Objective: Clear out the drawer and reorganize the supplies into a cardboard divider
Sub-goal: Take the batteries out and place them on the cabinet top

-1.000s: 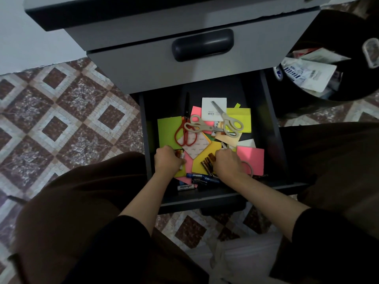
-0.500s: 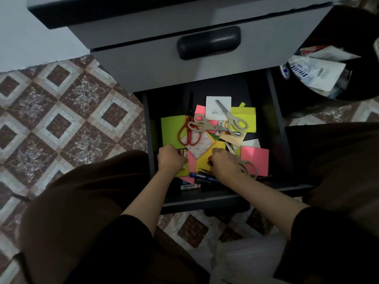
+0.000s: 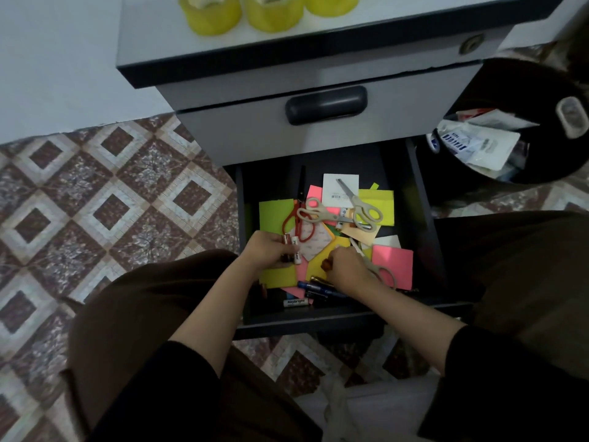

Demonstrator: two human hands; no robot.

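The lower drawer (image 3: 427,199) of a grey cabinet stands pulled out, full of coloured paper notes (image 3: 392,261), red scissors (image 3: 293,223), two beige scissors (image 3: 361,208) and loose batteries (image 3: 318,290) near the front. My left hand (image 3: 271,250) is closed around several white batteries (image 3: 294,248) at the drawer's left. My right hand (image 3: 347,267) is curled over the middle of the pile with a small brownish item at its fingertips; what it grips is hidden. No cardboard divider is in view.
A black bin (image 3: 522,129) with wrappers stands right of the cabinet. The closed upper drawer has a dark handle (image 3: 325,105). Yellow-green tape rolls (image 3: 210,12) sit on the cabinet top. Patterned floor tiles (image 3: 95,202) lie to the left. My knees flank the drawer.
My view tilted up, revealing the cabinet top and tape rolls. My left hand has gathered white batteries that now show in its grip. My right hand shifted slightly left over the pile.
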